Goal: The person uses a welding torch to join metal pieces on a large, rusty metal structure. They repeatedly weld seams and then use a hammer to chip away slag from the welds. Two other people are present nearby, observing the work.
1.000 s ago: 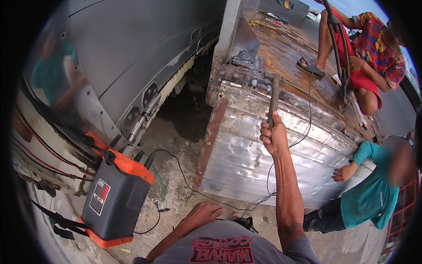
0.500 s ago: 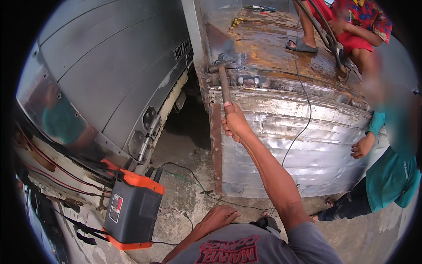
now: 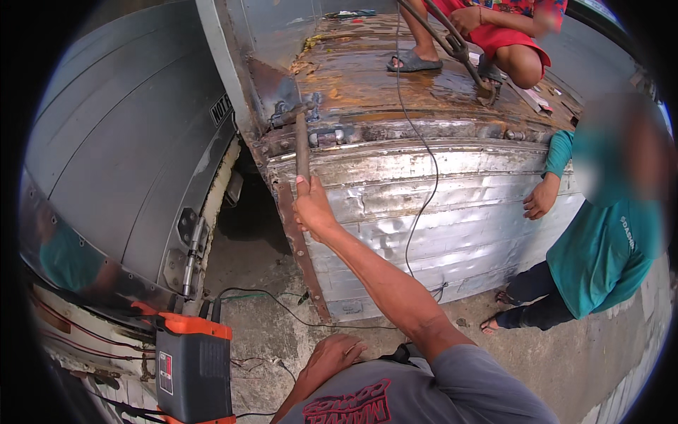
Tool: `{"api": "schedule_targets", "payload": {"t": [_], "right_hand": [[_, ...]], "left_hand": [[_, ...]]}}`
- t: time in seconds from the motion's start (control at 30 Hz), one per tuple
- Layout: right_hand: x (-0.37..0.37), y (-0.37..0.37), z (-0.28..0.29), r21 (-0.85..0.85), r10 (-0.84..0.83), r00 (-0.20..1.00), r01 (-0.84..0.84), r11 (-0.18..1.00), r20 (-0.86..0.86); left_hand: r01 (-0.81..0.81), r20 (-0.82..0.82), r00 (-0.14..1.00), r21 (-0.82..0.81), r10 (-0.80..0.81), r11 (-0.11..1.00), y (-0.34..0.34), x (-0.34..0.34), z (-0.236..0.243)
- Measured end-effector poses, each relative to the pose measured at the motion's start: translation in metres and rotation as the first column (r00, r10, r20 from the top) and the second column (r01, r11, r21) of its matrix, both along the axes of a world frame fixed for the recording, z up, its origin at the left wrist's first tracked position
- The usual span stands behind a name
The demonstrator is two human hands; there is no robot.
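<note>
My right hand (image 3: 314,208) is wrapped round the wooden handle of a hammer (image 3: 302,145), arm stretched forward. The hammer's head rests at the corner where a grey metal post (image 3: 229,63) meets the wet wooden deck, beside a hinge-like fitting (image 3: 326,138). From this angle I cannot tell just what the head touches. My left hand (image 3: 332,357) hangs low in front of my shirt, fingers loosely bent and nothing visible in them. Below the deck edge is a dented silver metal panel (image 3: 381,212).
A black and orange machine (image 3: 198,367) stands at lower left beside a grey panel door (image 3: 134,141). A thin black cable (image 3: 432,169) drapes over the silver panel. A person in teal (image 3: 600,254) stands at right; another in red shorts (image 3: 508,46) crouches on the deck (image 3: 353,78) holding a long metal tool.
The view has swung right, so the scene sits farther left. My right hand keeps its grip on the hammer, its head still at the corner. The person in teal shows more fully.
</note>
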State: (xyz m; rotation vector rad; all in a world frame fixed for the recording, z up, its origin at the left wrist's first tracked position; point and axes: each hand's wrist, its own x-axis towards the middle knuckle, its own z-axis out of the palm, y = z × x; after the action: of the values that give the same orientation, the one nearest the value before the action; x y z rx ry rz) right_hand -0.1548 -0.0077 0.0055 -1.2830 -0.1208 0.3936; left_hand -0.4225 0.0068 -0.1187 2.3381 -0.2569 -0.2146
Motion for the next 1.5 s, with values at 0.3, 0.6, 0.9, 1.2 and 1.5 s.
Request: {"api": "schedule_targets", "payload": {"t": [0.3,0.6,0.9,1.2,1.5], "right_hand": [[-0.004,-0.014,0.010,-0.022,0.054,0.998,-0.054,0.998,-0.029],[-0.006,-0.010,0.009,-0.001,0.104,0.995,-0.104,0.995,0.003],[0.023,-0.052,0.011,-0.083,0.237,0.971,-0.237,0.968,-0.002],[-0.044,-0.269,-0.007,-0.404,0.173,0.866,0.036,0.914,0.470],[0.006,-0.441,-0.027,-0.176,-0.354,0.426,0.810,0.560,0.833]], "left_hand": [[0.093,0.116,0.990,-0.061,-0.085,0.994,-0.015,0.009,0.002],[0.220,0.266,0.940,-0.005,-0.211,0.975,-0.029,0.042,0.020],[0.363,0.283,0.893,0.009,-0.351,0.932,-0.086,0.080,0.031],[0.182,0.101,0.980,-0.084,-0.174,0.980,-0.110,0.100,0.000],[-0.019,-0.059,0.998,0.038,0.022,0.999,-0.126,0.109,-0.041]]}}
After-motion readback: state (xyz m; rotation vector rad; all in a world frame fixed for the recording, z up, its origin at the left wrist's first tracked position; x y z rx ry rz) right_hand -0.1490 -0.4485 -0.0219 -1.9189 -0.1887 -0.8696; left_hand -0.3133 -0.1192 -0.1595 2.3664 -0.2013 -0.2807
